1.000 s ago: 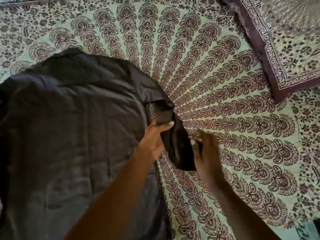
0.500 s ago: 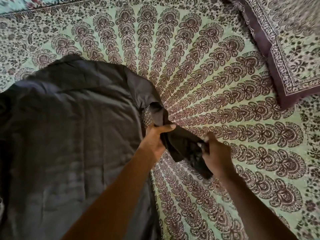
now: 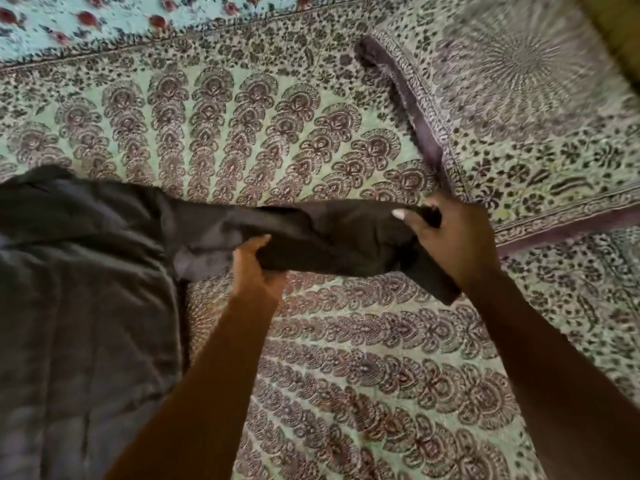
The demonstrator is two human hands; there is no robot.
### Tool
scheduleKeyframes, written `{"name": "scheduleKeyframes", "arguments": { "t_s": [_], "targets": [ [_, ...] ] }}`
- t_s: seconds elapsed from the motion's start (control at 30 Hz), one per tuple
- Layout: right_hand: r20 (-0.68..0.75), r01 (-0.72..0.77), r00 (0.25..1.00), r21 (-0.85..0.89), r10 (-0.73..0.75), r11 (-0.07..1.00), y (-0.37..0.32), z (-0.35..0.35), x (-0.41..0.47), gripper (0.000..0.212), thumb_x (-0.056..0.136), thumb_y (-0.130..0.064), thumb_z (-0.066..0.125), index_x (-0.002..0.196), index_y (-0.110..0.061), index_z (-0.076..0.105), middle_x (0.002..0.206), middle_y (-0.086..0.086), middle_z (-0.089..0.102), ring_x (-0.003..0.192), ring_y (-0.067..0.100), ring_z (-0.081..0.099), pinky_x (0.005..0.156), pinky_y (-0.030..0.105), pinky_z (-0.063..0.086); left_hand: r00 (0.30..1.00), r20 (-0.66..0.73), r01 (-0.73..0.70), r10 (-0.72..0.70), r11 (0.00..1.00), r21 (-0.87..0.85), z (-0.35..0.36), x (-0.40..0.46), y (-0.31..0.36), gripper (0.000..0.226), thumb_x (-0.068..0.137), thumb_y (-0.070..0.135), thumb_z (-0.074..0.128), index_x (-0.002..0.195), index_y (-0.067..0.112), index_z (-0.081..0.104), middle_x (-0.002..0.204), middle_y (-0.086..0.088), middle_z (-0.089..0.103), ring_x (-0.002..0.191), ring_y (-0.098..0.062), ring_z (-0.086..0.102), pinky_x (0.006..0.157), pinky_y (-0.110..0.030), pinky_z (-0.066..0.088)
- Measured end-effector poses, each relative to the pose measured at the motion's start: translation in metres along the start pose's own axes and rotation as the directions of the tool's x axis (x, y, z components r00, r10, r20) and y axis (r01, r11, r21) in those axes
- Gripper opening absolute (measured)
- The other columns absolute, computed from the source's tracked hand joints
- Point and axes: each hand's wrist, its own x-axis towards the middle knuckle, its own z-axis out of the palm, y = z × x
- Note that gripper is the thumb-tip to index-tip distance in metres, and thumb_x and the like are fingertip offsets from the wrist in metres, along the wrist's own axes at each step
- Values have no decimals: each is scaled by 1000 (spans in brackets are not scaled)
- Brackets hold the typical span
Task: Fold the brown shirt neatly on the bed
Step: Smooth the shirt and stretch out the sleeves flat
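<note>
Since half a second ago the sleeve [image 3: 332,237] has been pulled out sideways from the shirt [image 3: 79,306] until it is stretched nearly level, and the right hand [image 3: 450,240] has been carried well away from the left hand [image 3: 258,268], towards the pillow [image 3: 519,109].

A bed [image 3: 363,375] fills the view, covered by a pale green sheet printed with dark maroon fan-shaped motifs spreading outward. Beyond the shirt, along the far edge, a strip of light blue cloth [image 3: 86,19] with red flowers is seen. The pillow, printed to match and edged with a dark purple band, lies beyond the sleeve's far end.

The brown shirt is spread flat on the bed, its dark, faintly creased fabric catching a dull sheen. The sleeve is held just above the sheet. It is gripped near the shoulder by the left hand, fingers curled under and thumb on top, and its far end is clamped by the right hand, thumb across the cloth.

Much of the shirt's body is cut off by the picture's edge, and the collar cannot be made out. The cuff is bunched inside the right hand. The pillow's far part is blurred, and a yellowish shape [image 3: 620,26] past it cannot be identified.
</note>
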Motion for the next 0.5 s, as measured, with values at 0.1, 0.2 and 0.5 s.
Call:
{"name": "scheduleKeyframes", "arguments": {
  "t_s": [0.1, 0.2, 0.5],
  "targets": [
    [42, 32, 999, -76, -29, 997, 21, 0, 38, 27, 100, -34, 65, 88, -10, 60, 71, 10, 64, 65, 31, 62, 59, 35, 48, 981, -190, 48, -36, 997, 58, 8, 16, 1, 36, 96, 13, 61, 132, 13, 56, 115, -11, 69, 100, -27, 65, 70, -44, 55],
    [102, 104, 991, -140, -90, 985, 33, 8, 71, 14, 100, -24, 61, 100, -11, 63, 88, 14, 68, 79, 35, 66, 67, 39, 54, 963, -253, 128, -92, 983, 131, 14, 24, 1, 29, 101, 20, 60, 128, 10, 56, 116, -14, 68, 97, -29, 65, 68, -44, 56],
    [232, 241, 962, -493, -140, 836, 48, 48, 112, 28, 82, 1, 70, 110, -4, 69, 120, 24, 66, 111, 42, 63, 105, 58, 36, 789, -43, 5, 613, 64, 998, 21, -11, -6, 26, 90, 27, 54, 75, 10, 65, 75, -13, 71, 67, -31, 67, 71, -41, 58]
  ]
}}
